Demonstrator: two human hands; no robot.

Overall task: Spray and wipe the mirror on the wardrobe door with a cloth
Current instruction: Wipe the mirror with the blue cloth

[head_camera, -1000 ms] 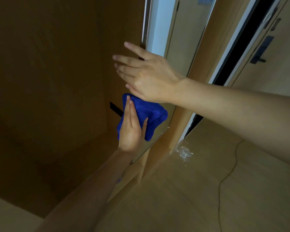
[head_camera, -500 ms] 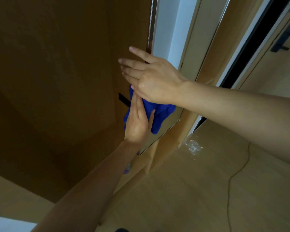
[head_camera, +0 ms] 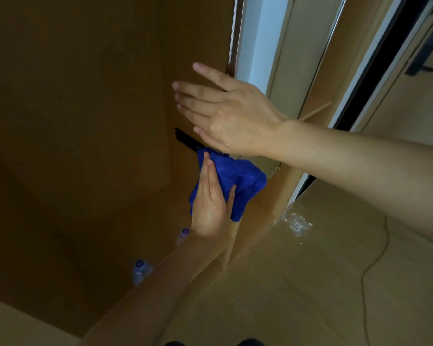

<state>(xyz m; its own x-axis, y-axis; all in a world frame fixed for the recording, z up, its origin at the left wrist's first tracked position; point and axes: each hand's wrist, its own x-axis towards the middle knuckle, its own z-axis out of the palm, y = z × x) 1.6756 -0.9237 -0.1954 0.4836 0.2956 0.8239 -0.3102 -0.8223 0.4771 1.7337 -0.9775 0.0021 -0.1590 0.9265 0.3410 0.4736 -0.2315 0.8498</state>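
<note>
Left hand: my left hand [head_camera: 210,208] reaches up from below with its fingers [head_camera: 205,176] straight and held together, pressing flat on the cloth; the thumb lies alongside against the fabric.
Cloth: the blue cloth [head_camera: 238,181] is bunched between my left palm and the lower part of the mirror, its folds hanging out to the right of my hand and down past the glass's bottom corner.
Right hand: my right hand [head_camera: 233,121] comes in from the right, above the cloth, fingers [head_camera: 198,96] straight and slightly fanned, holding nothing; they lie across the edge of the wardrobe door, though I cannot tell whether they touch it.
Mirror: the mirror [head_camera: 280,66] runs as a tall narrow strip up the wardrobe door [head_camera: 318,78], reflecting pale wall and panel; its rounded lower corner shows just right of the cloth.
Wardrobe interior: dark brown panels fill the left, with a black handle [head_camera: 185,139] just above the cloth.
Bottles: two small bottles with blue caps [head_camera: 139,269] stand low inside the wardrobe, near my left forearm.
Floor: the pale wooden floor [head_camera: 298,283] carries a white splotch [head_camera: 296,223] by the door's foot and a thin cable [head_camera: 365,270] trailing on the right.
</note>
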